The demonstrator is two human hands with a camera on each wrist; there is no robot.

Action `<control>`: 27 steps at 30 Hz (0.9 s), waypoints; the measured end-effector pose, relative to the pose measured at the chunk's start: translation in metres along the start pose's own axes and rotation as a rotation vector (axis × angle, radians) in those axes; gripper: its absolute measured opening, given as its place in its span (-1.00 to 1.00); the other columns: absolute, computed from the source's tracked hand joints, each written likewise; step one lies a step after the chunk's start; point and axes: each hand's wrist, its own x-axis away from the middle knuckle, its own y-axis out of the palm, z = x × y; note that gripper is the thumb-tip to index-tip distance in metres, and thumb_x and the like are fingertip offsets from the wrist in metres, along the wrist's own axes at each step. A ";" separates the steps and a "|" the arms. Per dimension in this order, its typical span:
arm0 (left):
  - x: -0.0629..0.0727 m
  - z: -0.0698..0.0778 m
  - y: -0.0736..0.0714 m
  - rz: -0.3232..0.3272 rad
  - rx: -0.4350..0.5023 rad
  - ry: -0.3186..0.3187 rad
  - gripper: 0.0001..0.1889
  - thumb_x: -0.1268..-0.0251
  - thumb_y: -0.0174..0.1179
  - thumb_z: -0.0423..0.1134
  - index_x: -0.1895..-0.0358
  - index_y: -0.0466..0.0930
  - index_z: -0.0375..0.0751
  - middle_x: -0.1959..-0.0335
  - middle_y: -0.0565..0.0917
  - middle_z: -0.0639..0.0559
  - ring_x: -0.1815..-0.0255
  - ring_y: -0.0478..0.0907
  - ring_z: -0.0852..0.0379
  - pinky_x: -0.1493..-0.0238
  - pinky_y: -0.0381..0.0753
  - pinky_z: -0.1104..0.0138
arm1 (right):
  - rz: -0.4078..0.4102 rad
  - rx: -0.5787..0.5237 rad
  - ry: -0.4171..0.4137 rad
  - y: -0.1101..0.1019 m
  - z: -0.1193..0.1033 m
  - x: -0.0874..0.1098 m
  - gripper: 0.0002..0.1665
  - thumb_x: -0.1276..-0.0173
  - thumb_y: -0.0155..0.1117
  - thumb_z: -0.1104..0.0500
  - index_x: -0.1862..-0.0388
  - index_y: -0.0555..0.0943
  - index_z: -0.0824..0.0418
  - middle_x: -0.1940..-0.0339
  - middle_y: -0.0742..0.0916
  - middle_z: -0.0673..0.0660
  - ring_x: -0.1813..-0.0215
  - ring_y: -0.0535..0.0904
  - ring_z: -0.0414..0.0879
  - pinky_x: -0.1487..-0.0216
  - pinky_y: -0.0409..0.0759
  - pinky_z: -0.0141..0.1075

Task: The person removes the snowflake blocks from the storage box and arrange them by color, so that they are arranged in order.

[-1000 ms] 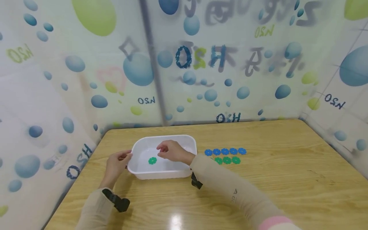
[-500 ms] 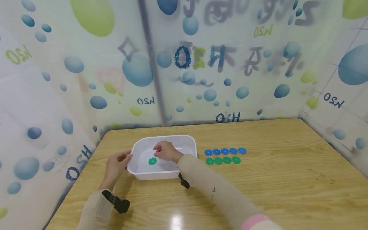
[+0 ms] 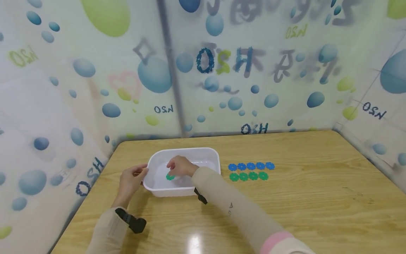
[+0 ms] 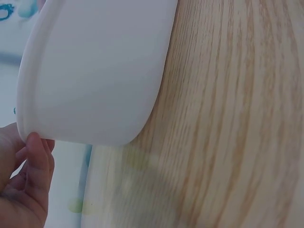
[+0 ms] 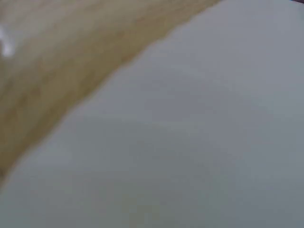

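My left hand (image 3: 130, 183) pinches the rim at the left end of a white plastic basin (image 3: 177, 192). In the left wrist view, the fingers of that hand (image 4: 28, 180) are at the corner of the basin's rim, and the basin's outer wall (image 4: 99, 71) fills the upper left. Inside the basin, my right hand (image 3: 182, 166) hovers with loosely bent fingers over a green flower-shaped piece (image 3: 170, 177). The hand partly covers this piece, which appears to lie on the basin floor; contact is unclear. The right wrist view shows mostly the blurred white basin (image 5: 190, 133).
Right of the basin, several blue flower-shaped pieces (image 3: 251, 166) lie in a row on the wooden table (image 3: 317, 197). Just nearer is a row of several green flower-shaped pieces (image 3: 253, 175). A patterned curtain (image 3: 215, 106) hangs behind the table.
My right hand has moved left and down inside the basin, over the green piece, and its forearm no longer covers part of the green row. My left hand keeps its hold on the rim.
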 end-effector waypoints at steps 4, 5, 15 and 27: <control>0.006 0.011 -0.002 -0.008 0.001 -0.003 -0.66 -0.25 0.06 -0.27 -0.05 0.46 -0.35 0.20 0.53 -0.26 0.38 0.50 0.11 0.48 0.57 0.42 | -0.036 -0.013 0.000 -0.008 0.005 -0.002 -0.71 -0.06 0.35 0.15 0.20 0.61 0.17 0.40 0.61 0.00 0.34 0.50 -0.22 0.30 0.46 -0.48; 0.006 0.012 -0.002 -0.011 0.004 -0.005 -0.66 -0.25 0.06 -0.27 -0.05 0.46 -0.35 0.20 0.53 -0.26 0.39 0.49 0.13 0.48 0.57 0.42 | -0.047 -0.033 0.013 -0.010 0.004 -0.001 -0.70 -0.06 0.35 0.16 0.19 0.61 0.19 0.40 0.61 0.01 0.36 0.50 -0.21 0.32 0.47 -0.47; 0.006 0.008 -0.004 0.010 -0.011 0.030 -0.67 -0.23 0.08 -0.27 -0.02 0.48 -0.36 0.28 0.54 -0.23 0.46 0.48 0.15 0.53 0.58 0.25 | -0.168 -0.081 0.014 -0.037 -0.027 0.031 -0.60 -0.16 0.26 0.22 0.01 0.52 0.30 0.31 0.60 0.06 0.34 0.52 -0.19 0.33 0.51 -0.48; 0.011 0.015 -0.002 0.009 -0.007 0.033 -0.69 -0.22 0.09 -0.31 0.00 0.49 -0.39 0.29 0.54 -0.24 0.47 0.47 0.17 0.53 0.55 0.44 | -0.184 -0.165 0.022 -0.067 -0.033 0.037 -0.58 -0.21 0.20 0.18 -0.06 0.47 0.28 0.25 0.60 0.06 0.22 0.54 -0.10 0.23 0.54 -0.44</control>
